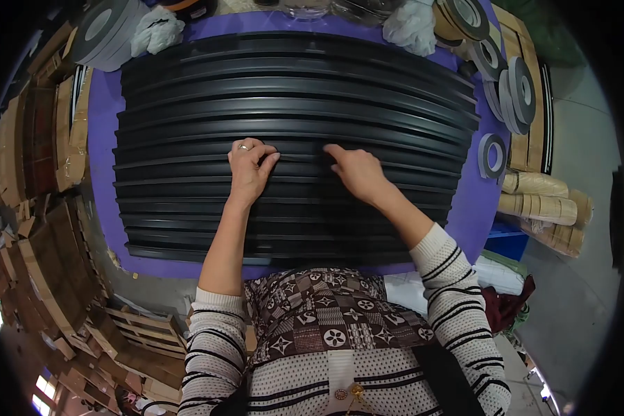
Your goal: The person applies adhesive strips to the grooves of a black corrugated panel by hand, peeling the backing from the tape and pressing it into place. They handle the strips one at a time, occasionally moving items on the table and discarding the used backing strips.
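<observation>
Long black ribbed strips [291, 107] lie side by side across a purple-covered table [104, 208]. My left hand [252, 170], with a ring on one finger, is over the middle of the strips. Its thumb and fingertips are pinched together at a strip's raised edge; whatever is between them is too small to make out. My right hand [359, 173] is a short way to the right, over the same rows. Its index finger points left and the thumb sits a little apart below, with no object visible between them. The other fingers are curled under and partly hidden.
Rolls of tape [520, 90] stand along the table's right edge, with a single roll [492, 156] nearer me. More tape rolls [104, 31] and crumpled white plastic [157, 31] are at the far left. Cardboard boxes [55, 263] and a wooden pallet [142, 331] stand to the left.
</observation>
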`<state>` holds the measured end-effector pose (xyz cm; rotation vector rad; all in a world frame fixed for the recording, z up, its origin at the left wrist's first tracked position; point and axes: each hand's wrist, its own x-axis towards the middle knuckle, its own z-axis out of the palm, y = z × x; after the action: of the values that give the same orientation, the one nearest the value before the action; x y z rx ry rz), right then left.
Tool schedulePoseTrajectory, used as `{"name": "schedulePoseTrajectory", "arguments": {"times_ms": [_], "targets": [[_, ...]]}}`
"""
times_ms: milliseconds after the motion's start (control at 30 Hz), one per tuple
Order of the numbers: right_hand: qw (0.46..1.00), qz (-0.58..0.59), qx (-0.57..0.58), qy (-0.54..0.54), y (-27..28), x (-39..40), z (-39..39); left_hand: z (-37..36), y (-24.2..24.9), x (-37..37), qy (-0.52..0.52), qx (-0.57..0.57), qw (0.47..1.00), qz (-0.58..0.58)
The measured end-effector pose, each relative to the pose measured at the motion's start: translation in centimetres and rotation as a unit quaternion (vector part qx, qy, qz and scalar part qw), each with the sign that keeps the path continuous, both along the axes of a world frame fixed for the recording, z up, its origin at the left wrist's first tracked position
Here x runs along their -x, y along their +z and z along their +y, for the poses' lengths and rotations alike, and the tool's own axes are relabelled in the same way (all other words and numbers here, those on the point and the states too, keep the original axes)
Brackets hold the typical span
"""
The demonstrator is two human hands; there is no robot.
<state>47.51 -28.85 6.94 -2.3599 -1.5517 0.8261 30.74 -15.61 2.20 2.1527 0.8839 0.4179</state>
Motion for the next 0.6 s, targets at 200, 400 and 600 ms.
{"name": "schedulePoseTrajectory", "arguments": {"times_ms": [200, 400, 600], "targets": [[0.997, -0.031, -0.045, -0.057, 0.7, -9.6, -12.7, 0.5, 0.4, -0.1, -0.034, -0.035, 0.999, 0.005], [0.979, -0.036, -0.116, -0.164, 0.3, -13.1, -19.5, 0.7, -0.3, 0.4, -0.049, -0.026, 0.998, 0.007], [0.962, 0.031, -0.128, -0.240, -0.1, -14.7, -20.8, 0.9, -0.2, 0.5, -0.053, -0.001, 0.998, 0.028]]}}
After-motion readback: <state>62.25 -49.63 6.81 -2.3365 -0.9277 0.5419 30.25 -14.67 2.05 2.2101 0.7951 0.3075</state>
